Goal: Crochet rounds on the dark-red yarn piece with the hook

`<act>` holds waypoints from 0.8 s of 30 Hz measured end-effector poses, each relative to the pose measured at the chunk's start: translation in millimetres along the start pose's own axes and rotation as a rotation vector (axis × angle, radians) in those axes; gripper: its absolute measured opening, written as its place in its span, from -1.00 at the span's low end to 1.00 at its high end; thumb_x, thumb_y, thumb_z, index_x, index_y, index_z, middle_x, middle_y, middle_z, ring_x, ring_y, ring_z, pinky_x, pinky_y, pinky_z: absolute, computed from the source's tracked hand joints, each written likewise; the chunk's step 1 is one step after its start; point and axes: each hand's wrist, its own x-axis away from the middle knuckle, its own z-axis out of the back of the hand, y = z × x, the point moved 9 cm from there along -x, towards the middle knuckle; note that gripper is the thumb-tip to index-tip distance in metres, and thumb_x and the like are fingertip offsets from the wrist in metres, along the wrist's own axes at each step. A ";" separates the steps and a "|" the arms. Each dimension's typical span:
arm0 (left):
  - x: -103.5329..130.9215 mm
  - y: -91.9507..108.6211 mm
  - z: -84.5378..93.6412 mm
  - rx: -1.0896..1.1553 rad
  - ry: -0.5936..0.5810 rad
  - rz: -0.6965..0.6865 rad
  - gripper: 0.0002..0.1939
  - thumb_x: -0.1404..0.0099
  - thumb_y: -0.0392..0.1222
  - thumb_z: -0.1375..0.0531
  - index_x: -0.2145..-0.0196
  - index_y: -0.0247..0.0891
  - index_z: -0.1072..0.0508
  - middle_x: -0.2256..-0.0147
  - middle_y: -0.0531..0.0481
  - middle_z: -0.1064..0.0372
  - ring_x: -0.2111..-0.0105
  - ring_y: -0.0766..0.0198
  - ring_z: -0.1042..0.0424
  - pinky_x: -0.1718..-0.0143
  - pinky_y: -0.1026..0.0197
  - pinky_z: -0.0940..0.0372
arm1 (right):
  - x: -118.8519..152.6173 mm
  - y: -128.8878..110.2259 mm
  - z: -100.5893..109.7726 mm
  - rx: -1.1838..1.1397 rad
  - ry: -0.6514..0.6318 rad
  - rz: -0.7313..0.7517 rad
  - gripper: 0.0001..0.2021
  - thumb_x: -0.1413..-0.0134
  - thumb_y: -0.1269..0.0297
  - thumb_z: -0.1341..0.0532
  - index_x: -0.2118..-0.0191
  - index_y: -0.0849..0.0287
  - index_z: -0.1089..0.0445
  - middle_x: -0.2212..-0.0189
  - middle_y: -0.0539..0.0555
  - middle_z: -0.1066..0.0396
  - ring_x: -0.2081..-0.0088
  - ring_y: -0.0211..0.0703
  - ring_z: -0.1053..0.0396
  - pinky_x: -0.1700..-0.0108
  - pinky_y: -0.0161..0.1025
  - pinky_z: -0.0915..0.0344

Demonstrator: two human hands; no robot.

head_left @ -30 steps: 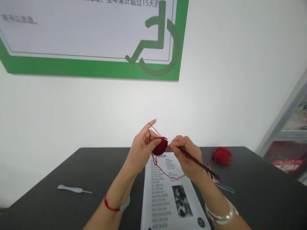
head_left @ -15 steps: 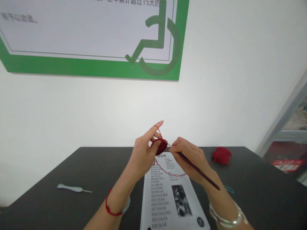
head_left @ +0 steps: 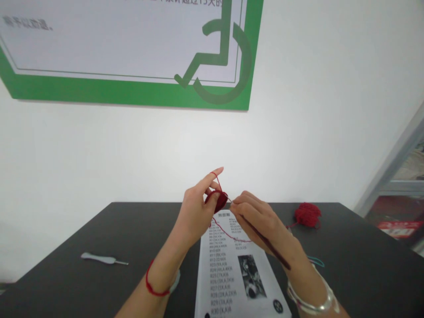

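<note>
Between thumb and fingers, my left hand [head_left: 198, 207] pinches a small dark red crochet piece [head_left: 221, 202]. Its index finger points up, with red yarn [head_left: 217, 177] looped round it and running down to the piece. My right hand [head_left: 256, 216] grips a crochet hook [head_left: 265, 240] with a dark brown handle; the thin metal tip meets the edge of the crochet piece, and the exact stitch is too small to make out. A loose strand of red yarn hangs below the piece, across a printed pattern sheet [head_left: 221, 278].
A red yarn ball [head_left: 307, 215] sits at the back right of the black table [head_left: 149, 238]. On the left lies a second hook with a pale grey handle [head_left: 102, 259]. A teal loop [head_left: 316, 261] shows beside my right wrist. A green-framed board [head_left: 132, 97] hangs on the wall.
Both hands and the crochet piece have shifted slightly left. The brown hook's handle has swung to a steeper slant, its end now lower and further left. The yarn stays looped on my left index finger.
</note>
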 end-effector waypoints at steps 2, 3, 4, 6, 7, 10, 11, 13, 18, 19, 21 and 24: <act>0.4 1.1 -0.2 -0.018 0.004 -0.018 -0.48 -0.19 -0.46 -0.06 -0.10 -0.22 -0.38 0.40 0.06 -0.42 0.44 0.34 -0.34 0.34 0.29 -0.23 | 1.5 9.3 6.1 -0.101 0.062 -0.081 -0.80 -0.21 0.50 -0.08 0.42 0.12 -0.24 0.48 -0.02 -0.29 0.45 -0.28 -0.22 0.45 -0.31 -0.18; 0.4 1.1 -0.7 -0.016 -0.001 -0.023 -0.48 -0.19 -0.46 -0.06 -0.10 -0.22 -0.38 0.39 0.05 -0.42 0.41 0.33 -0.36 0.31 0.28 -0.24 | 2.9 18.0 8.6 -0.178 0.103 -0.152 -0.83 -0.20 0.48 -0.10 0.41 0.12 -0.26 0.48 -0.03 -0.30 0.47 -0.29 -0.24 0.46 -0.32 -0.18; 0.2 0.5 -1.3 -0.002 -0.009 -0.023 -0.48 -0.20 -0.46 -0.06 -0.10 -0.23 -0.38 0.39 0.05 -0.42 0.40 0.33 -0.36 0.30 0.28 -0.24 | 5.0 28.8 10.1 -0.275 0.147 -0.234 -0.85 -0.18 0.46 -0.13 0.41 0.12 -0.28 0.49 -0.04 -0.32 0.48 -0.31 -0.26 0.47 -0.32 -0.19; -0.5 -2.4 -2.7 0.061 -0.022 -0.003 -0.49 -0.19 -0.45 -0.08 -0.10 -0.26 -0.37 0.39 0.05 -0.42 0.39 0.33 -0.37 0.31 0.28 -0.25 | 9.6 51.4 7.6 -0.530 0.228 -0.400 -0.87 -0.12 0.42 -0.20 0.43 0.13 -0.29 0.54 -0.08 -0.32 0.51 -0.30 -0.30 0.47 -0.31 -0.24; -0.8 -4.3 -3.7 0.107 -0.028 0.015 -0.48 -0.18 -0.45 -0.10 -0.11 -0.27 -0.36 0.39 0.05 -0.43 0.40 0.33 -0.37 0.32 0.28 -0.26 | 11.1 60.5 4.0 -0.678 0.262 -0.464 -0.87 -0.09 0.40 -0.22 0.45 0.13 -0.28 0.59 -0.10 -0.30 0.54 -0.29 -0.31 0.47 -0.29 -0.27; -1.3 -8.4 -8.2 0.270 -0.036 0.064 -0.47 -0.16 -0.42 -0.15 -0.12 -0.28 -0.34 0.40 0.06 -0.44 0.40 0.33 -0.40 0.32 0.28 -0.27 | 9.6 73.3 -10.4 -1.039 0.329 -0.565 -0.81 -0.02 0.31 -0.27 0.51 0.14 -0.26 0.66 -0.13 -0.25 0.60 -0.29 -0.25 0.53 -0.29 -0.31; -1.2 -9.4 -9.7 0.317 -0.032 0.077 -0.47 -0.15 -0.41 -0.17 -0.11 -0.28 -0.34 0.40 0.06 -0.45 0.40 0.33 -0.40 0.32 0.27 -0.28 | 8.7 74.3 -14.9 -1.106 0.345 -0.587 -0.80 -0.01 0.29 -0.27 0.52 0.14 -0.25 0.66 -0.13 -0.25 0.61 -0.30 -0.24 0.55 -0.30 -0.30; -0.7 -12.8 -13.3 0.417 -0.029 0.118 -0.46 -0.14 -0.39 -0.20 -0.11 -0.28 -0.34 0.42 0.07 -0.45 0.43 0.34 -0.41 0.34 0.27 -0.28 | 7.9 73.8 -21.1 -1.156 0.385 -0.612 -0.79 -0.02 0.29 -0.27 0.52 0.15 -0.25 0.65 -0.12 -0.27 0.62 -0.32 -0.23 0.56 -0.33 -0.28; 3.5 -25.7 -35.0 0.771 -0.149 0.315 -0.37 -0.07 -0.35 -0.30 -0.12 -0.32 -0.32 0.50 0.10 -0.45 0.52 0.35 -0.40 0.40 0.28 -0.26 | 10.1 63.0 -6.3 -0.745 0.493 -0.412 -0.84 -0.12 0.36 -0.19 0.46 0.12 -0.23 0.59 -0.13 -0.26 0.63 -0.36 -0.20 0.59 -0.38 -0.19; 4.3 -27.0 -37.3 0.808 -0.157 0.339 -0.36 -0.05 -0.36 -0.32 -0.12 -0.32 -0.32 0.50 0.09 -0.45 0.51 0.36 -0.40 0.40 0.28 -0.25 | 9.5 56.1 -1.2 -0.560 0.483 -0.323 -0.87 -0.14 0.38 -0.18 0.42 0.11 -0.24 0.57 -0.12 -0.27 0.61 -0.35 -0.22 0.59 -0.38 -0.19; 5.3 -28.2 -39.7 0.836 -0.157 0.364 -0.36 -0.03 -0.38 -0.33 -0.10 -0.32 -0.35 0.49 0.08 -0.46 0.51 0.37 -0.39 0.40 0.30 -0.24 | 9.0 35.0 5.6 -0.162 0.473 -0.093 -0.88 -0.14 0.45 -0.16 0.37 0.10 -0.26 0.53 -0.08 -0.31 0.56 -0.32 -0.26 0.56 -0.36 -0.20; 6.3 -27.8 -42.7 0.877 -0.166 0.386 -0.39 -0.03 -0.38 -0.34 -0.08 -0.31 -0.38 0.50 0.09 -0.44 0.52 0.39 -0.36 0.43 0.31 -0.20 | 16.2 7.3 4.3 0.232 0.537 0.204 -0.82 -0.12 0.56 -0.15 0.32 0.10 -0.26 0.51 -0.03 -0.32 0.50 -0.25 -0.27 0.50 -0.32 -0.23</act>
